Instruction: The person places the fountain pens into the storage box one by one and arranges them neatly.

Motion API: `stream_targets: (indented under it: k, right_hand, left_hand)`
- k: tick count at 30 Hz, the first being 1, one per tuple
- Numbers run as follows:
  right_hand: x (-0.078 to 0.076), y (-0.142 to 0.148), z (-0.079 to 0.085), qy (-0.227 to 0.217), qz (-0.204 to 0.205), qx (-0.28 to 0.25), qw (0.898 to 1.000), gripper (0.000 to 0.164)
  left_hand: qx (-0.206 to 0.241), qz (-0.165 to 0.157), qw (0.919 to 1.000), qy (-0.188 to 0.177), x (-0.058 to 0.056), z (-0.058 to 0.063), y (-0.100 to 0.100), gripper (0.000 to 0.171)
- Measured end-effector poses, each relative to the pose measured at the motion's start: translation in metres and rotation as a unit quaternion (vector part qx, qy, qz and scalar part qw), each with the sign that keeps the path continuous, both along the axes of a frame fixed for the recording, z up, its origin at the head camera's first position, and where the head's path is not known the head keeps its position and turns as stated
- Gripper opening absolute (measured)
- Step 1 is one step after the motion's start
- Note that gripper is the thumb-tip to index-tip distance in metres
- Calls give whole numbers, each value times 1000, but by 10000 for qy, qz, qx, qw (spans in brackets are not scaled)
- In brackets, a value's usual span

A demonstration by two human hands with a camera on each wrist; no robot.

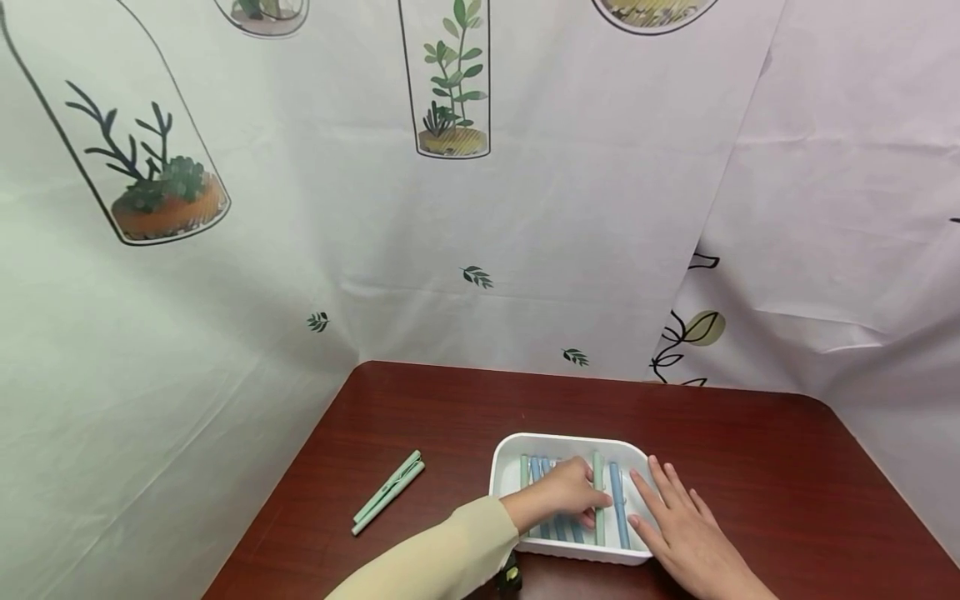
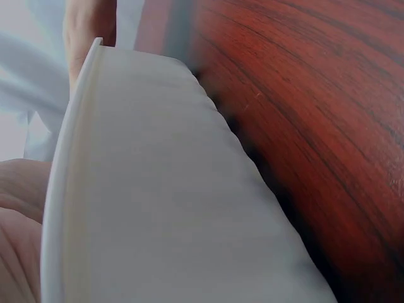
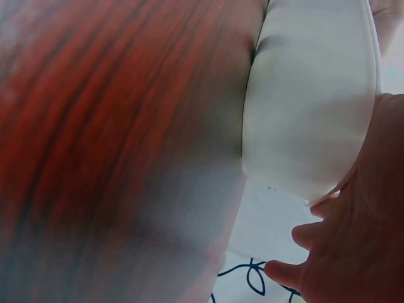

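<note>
A white tray holds a row of green and blue clothespins. Reaching into it, my left hand has its fingers bent and pinches a green clothespin, with the thumb across it. Just right of that lies a blue clothespin. My right hand is spread against the tray's right side, fingers straight, and rests at the rim. The left wrist view shows mainly the outer wall of the tray. In the right wrist view, my right hand touches the tray's corner.
On the dark red wooden table, left of the tray, lies another green clothespin with its two arms visible. A pale cloth printed with plants hangs behind the table and along its sides. A small black object sits by the left forearm.
</note>
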State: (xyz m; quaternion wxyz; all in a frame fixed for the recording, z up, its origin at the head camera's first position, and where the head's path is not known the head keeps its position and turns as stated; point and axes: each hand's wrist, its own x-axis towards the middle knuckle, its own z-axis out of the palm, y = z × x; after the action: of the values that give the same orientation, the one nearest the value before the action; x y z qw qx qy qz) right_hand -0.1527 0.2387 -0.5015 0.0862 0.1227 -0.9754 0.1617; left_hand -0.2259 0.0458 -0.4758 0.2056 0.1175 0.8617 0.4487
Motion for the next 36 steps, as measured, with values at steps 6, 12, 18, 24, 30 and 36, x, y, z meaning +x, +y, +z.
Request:
stream_targets:
  k: [6,12,18,24,30,36]
  right_hand:
    - [0,0,0,-40,-25,-62,10000,65]
    - [0,0,-1,36,16,-62,10000,64]
    - [1,1,-2,62,25,-59,10000,63]
    - [-1,0,-1,7,20,-40,10000,63]
    - [-1,1,-1,-46,2,-50,10000,64]
    - [-1,1,-1,-25,13,-76,10000,64]
  left_hand:
    - [-329,-23,9995,24,2,3,4,31]
    - [-386,-117,9992,-51,3,2,6,28]
    - [-432,-200,9988,-86,1,-2,8,30]
    - [-606,-257,9978,-54,0,-3,12,30]
    - [-721,-125,9973,-64,-1,-3,17,40]
    - [-1183,-42,9930,20,-2,-5,22,75]
